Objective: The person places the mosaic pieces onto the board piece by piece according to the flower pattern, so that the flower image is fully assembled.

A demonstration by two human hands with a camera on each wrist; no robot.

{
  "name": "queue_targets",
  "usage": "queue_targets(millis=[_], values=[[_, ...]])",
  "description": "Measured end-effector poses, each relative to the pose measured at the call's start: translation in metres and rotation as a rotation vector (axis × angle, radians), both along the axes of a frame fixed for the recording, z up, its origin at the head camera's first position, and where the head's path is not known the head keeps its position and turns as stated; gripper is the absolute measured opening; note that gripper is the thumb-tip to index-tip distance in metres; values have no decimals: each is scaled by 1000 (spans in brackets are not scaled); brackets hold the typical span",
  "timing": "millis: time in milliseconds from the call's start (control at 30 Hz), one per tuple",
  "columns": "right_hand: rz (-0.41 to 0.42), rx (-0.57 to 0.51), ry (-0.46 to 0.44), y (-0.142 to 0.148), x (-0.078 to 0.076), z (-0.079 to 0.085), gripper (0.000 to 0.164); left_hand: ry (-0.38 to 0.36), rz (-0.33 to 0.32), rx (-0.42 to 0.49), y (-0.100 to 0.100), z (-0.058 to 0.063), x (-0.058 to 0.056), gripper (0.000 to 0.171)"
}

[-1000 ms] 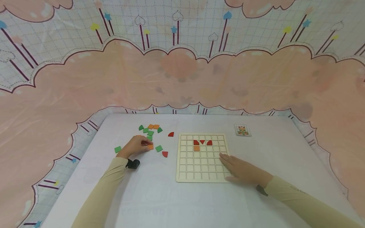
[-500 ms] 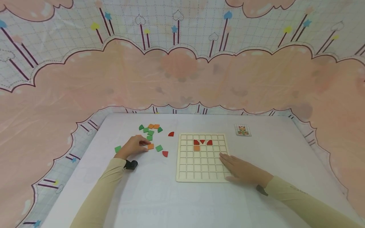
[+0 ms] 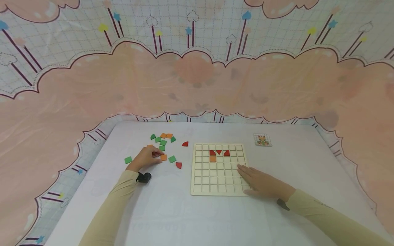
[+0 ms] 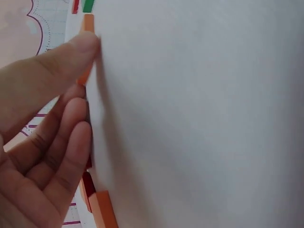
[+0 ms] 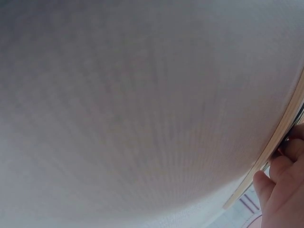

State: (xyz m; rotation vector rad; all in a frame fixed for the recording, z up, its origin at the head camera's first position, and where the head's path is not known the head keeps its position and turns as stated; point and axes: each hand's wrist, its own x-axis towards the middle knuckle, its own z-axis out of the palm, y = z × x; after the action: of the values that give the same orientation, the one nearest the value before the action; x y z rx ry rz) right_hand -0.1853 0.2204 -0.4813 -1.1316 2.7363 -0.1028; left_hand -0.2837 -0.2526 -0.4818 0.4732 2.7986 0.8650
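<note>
My left hand (image 3: 147,158) is at the left side of an orange square tile (image 3: 163,157) lying on the white table. In the left wrist view, the thumb lies across the near edge of this orange tile (image 4: 89,23), and the index fingertip is at its other end. The other fingers curve loosely beside it. My right hand (image 3: 264,182) rests with straight fingers on the right edge of the wooden grid board (image 3: 215,191). On the board sit two red quarter-circle tiles (image 3: 226,153), a red triangle tile (image 3: 219,152) and an orange square tile (image 3: 212,159).
Several green tiles (image 3: 163,142) and orange tiles (image 3: 169,136) lie loose beyond my left hand. Two loose red quarter-circles (image 3: 179,165) lie left of the board. A small pattern card (image 3: 263,140) lies at the back right. A patterned cloth (image 3: 197,85) hangs behind the table.
My left hand has drawn back slightly to the left, uncovering more of the orange square tile, which stays in place. My right hand has not moved.
</note>
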Motion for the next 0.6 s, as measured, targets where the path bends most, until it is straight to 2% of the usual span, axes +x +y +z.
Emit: queue_targets(millis=[333,600], values=[[3,23,-24,-2,-1,0,72,3,20,5,2,2,2,26],[7,17,-22,-1,-1,-1,72,-22,62,22,9,5,1,26]])
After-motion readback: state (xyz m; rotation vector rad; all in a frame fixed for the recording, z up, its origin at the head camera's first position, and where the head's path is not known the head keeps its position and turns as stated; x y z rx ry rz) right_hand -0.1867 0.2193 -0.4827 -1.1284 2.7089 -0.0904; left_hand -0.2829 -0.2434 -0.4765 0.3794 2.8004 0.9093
